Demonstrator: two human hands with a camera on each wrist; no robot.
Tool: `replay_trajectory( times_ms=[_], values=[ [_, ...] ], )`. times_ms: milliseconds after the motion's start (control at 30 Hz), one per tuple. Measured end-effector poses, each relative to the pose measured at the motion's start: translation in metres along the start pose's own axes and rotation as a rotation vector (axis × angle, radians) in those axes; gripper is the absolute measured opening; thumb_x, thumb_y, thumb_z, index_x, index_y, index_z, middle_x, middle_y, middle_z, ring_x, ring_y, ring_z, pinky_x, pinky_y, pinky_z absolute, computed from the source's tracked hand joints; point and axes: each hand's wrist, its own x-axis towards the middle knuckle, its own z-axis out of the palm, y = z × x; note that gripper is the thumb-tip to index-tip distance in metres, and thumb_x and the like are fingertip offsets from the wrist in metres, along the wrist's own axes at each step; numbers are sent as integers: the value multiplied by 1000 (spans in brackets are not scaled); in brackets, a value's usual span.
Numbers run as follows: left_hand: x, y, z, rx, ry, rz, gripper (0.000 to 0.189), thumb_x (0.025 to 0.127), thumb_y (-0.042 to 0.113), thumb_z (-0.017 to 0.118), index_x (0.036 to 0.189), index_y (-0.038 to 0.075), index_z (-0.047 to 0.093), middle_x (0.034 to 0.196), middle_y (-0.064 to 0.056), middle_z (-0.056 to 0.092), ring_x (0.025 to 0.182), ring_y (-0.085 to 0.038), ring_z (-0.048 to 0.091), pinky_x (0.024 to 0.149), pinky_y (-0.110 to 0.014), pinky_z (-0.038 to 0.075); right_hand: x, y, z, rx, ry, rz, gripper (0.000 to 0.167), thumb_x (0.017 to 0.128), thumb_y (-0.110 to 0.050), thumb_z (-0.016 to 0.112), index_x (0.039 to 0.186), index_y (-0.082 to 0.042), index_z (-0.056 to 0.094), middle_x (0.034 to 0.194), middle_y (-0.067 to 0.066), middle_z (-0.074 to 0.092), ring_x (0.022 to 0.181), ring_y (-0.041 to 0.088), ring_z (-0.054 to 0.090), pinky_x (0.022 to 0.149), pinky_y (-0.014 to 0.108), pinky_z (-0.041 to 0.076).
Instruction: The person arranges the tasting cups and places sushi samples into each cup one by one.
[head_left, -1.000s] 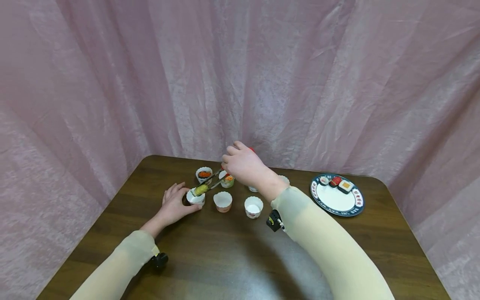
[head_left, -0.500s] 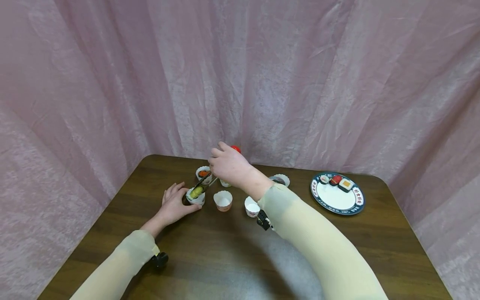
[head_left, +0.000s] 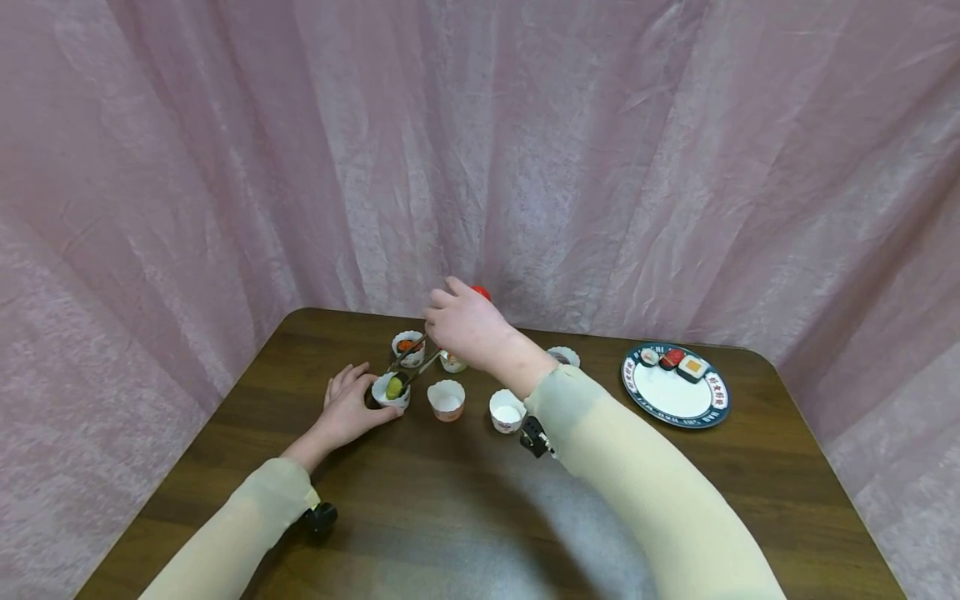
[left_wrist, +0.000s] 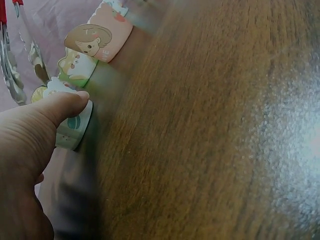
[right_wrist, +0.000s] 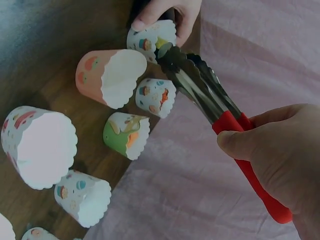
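In the head view my left hand grips a white paper baking cup at the table's left, with thumb and fingers on opposite sides. Inside the cup's mouth sits a rounded yellow-green food piece. From above and behind, my right hand holds red-handled metal tongs, slanting down toward this cup. The tong arms stand spread, one tip at the green piece and the other beyond the rim. In the left wrist view my thumb presses the side of the cup.
Close by stand a pink cup, a white cup, a back cup with an orange-topped piece, and a green cup. Another cup is beyond my right forearm. A blue-rimmed plate bears three sushi pieces.
The tongs moved left and down, bringing the green piece from above the cup into its mouth; their arms have since spread. My left hand stays on the cup.
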Motion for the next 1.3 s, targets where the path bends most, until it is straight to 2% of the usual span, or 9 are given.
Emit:
replay_trajectory(
  times_ms=[233, 567, 667, 833, 967, 1067, 1300],
  values=[
    [0, 1, -2, 13, 7, 16, 73, 82, 48, 84, 131, -1, 61, 158, -27, 32, 149, -49, 12, 116, -70, 2, -13, 15, -1, 38, 42, 50, 16, 97, -18, 67, 100, -27, 80, 92, -9, 64, 97, 19, 53, 97, 38, 38],
    [3, -5, -3, 12, 10, 23, 72, 82, 47, 84, 132, 0, 61, 159, -28, 30, 150, -49, 11, 116, -70, 2, -34, 28, -2, 88, -24, 104, 14, 94, -20, 73, 105, -26, 78, 92, -8, 61, 99, 20, 52, 103, 43, 37],
    [3, -7, -3, 17, 12, 25, 72, 82, 46, 84, 132, 0, 60, 158, -28, 31, 149, -49, 11, 116, -70, 2, -40, 29, 0, 99, -18, 116, 13, 93, -20, 75, 105, -25, 79, 91, -8, 61, 97, 21, 53, 104, 43, 37],
    [3, -8, -6, 12, 1, 30, 80, 82, 51, 83, 139, 2, 55, 159, -28, 28, 149, -50, 10, 115, -71, 2, -49, 32, 4, 105, 2, 139, 20, 92, -9, 75, 107, -22, 78, 95, -6, 64, 97, 22, 54, 105, 44, 38],
    [0, -7, -11, 4, -6, 52, 94, 80, 58, 82, 151, 7, 46, 162, -26, 24, 150, -50, 8, 115, -71, 2, -59, 37, 5, 124, 5, 164, 25, 94, -7, 73, 116, -18, 76, 100, -4, 65, 100, 24, 54, 109, 45, 37],
    [-3, -5, -19, 1, -7, 76, 101, 80, 61, 81, 156, 9, 39, 164, -24, 22, 151, -49, 7, 116, -70, 1, -70, 42, 3, 146, 1, 189, 26, 95, -11, 74, 120, -16, 75, 105, -2, 66, 105, 25, 55, 111, 46, 36],
    [-5, 4, -37, 2, 7, 139, 100, 83, 54, 81, 159, 9, 33, 166, -20, 20, 151, -47, 8, 116, -71, 1, -99, 55, 1, 135, -16, 243, 33, 87, -15, 79, 119, -13, 73, 109, 1, 68, 108, 28, 57, 110, 45, 37]
  ],
)
